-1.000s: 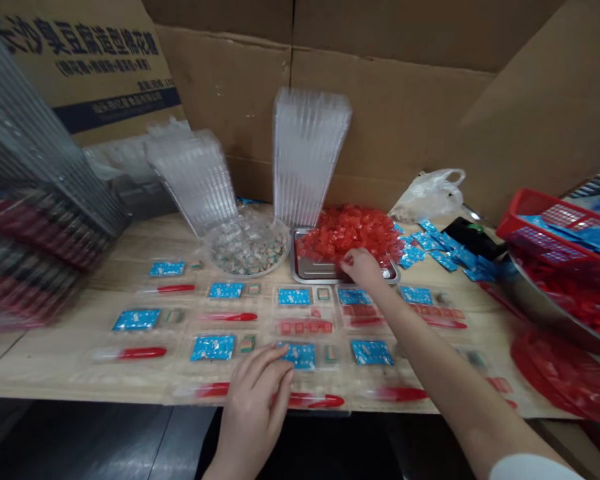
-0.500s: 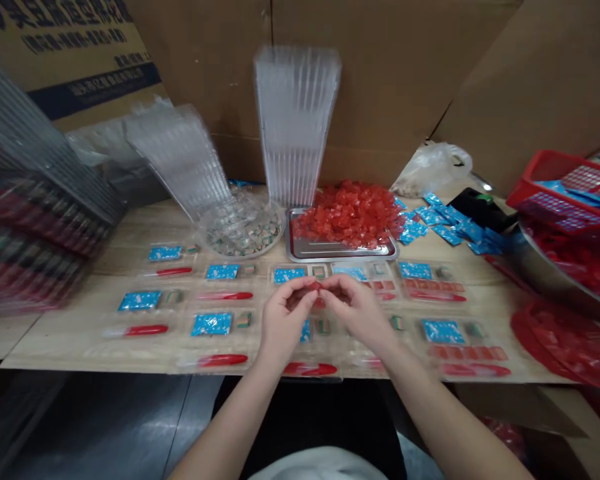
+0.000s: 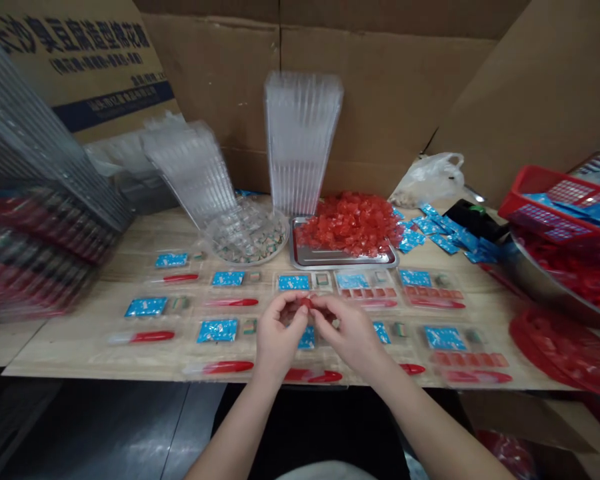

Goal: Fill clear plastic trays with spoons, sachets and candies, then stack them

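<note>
My left hand (image 3: 276,337) and my right hand (image 3: 349,331) meet above the middle of the wooden table (image 3: 80,340), fingers pinched together on small red wrapped pieces (image 3: 306,303). Under the hands lie rows of clear blister trays (image 3: 230,320), each with a blue packet (image 3: 217,330), a small green item and a red stick (image 3: 226,367). Behind them a metal tray (image 3: 325,259) holds a heap of red wrapped pieces (image 3: 351,223).
A clear bowl (image 3: 247,239) of small green items sits left of the metal tray. Stacks of clear empty trays (image 3: 301,137) lean on cardboard boxes at the back. Loose blue packets (image 3: 443,233), a red basket (image 3: 555,207) and red lids (image 3: 565,350) fill the right. Filled tray stacks (image 3: 30,233) stand at left.
My right hand came back from the heap of red pieces to the table's middle, and my left hand rose from the trays to meet it. Both now pinch red pieces, slightly nearer me.
</note>
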Tool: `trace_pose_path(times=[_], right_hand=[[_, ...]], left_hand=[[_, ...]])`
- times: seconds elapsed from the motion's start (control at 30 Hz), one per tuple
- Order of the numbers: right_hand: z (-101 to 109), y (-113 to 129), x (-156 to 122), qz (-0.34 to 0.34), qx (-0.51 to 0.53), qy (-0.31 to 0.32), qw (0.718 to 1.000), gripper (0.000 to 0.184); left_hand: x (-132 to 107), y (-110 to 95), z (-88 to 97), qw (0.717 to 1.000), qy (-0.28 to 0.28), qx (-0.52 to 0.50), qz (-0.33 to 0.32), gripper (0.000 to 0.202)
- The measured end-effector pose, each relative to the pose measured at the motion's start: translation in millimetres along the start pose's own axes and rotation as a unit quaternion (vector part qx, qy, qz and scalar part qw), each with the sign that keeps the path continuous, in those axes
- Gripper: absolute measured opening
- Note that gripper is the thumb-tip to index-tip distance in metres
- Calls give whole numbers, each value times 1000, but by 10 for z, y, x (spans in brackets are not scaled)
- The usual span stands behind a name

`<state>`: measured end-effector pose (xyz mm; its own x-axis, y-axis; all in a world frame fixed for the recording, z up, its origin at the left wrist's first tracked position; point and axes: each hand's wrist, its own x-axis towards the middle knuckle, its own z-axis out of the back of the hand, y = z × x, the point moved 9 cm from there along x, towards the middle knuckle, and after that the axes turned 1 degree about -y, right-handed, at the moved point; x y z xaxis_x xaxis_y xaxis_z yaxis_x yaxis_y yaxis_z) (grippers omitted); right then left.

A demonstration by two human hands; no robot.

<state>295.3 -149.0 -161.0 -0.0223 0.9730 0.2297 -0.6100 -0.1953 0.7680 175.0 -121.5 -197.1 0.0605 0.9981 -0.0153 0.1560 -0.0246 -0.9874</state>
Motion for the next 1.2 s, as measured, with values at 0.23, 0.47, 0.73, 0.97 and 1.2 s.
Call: trace_pose_path(times=[0.23, 0.47, 0.73, 0.97, 1.2], right_hand=[[53, 204, -60, 75, -123, -58, 988, 22], [21, 116, -105, 52, 65, 29, 996, 34], [-134, 32, 36, 71, -30, 42, 996, 10], [-722, 107, 417, 131, -203, 83, 967, 8], [-897, 172, 399, 110, -256, 117, 953, 13]], left_hand=[[5, 119, -13, 994, -21, -91, 60, 14], [-189, 331, -62, 942, 40, -220, 249, 30], [-419, 226, 446, 982, 51, 174, 45, 15], [-516, 83, 420, 818, 123, 521, -210, 18], [-463, 169, 334, 802, 143, 543, -201, 7]])
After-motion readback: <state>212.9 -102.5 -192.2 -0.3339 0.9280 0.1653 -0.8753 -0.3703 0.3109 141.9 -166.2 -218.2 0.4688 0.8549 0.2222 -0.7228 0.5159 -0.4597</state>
